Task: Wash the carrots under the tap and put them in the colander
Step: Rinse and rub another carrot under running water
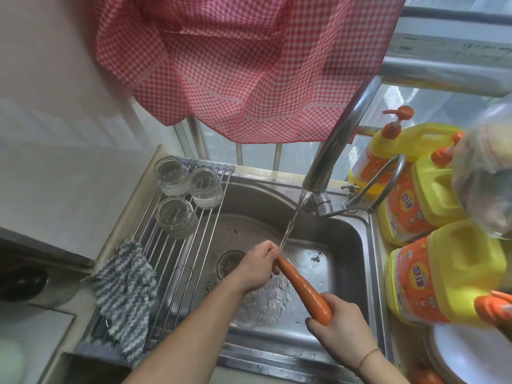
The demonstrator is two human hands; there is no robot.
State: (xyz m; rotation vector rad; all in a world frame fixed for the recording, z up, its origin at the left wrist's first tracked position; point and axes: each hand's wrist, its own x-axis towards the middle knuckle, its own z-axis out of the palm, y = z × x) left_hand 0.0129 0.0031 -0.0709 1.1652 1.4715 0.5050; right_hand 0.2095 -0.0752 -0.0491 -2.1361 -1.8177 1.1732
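Observation:
I hold one orange carrot slanted over the steel sink. My left hand grips its thin far end, where the water stream from the tap lands. My right hand clasps the thick near end. A white rim, perhaps the colander, lies at the lower right with orange pieces, possibly more carrots, beside it; I cannot tell for certain.
A roll-up drying rack covers the sink's left part, carrying three glass jars and a grey striped cloth. Yellow detergent jugs crowd the right counter. A red checked cloth hangs above.

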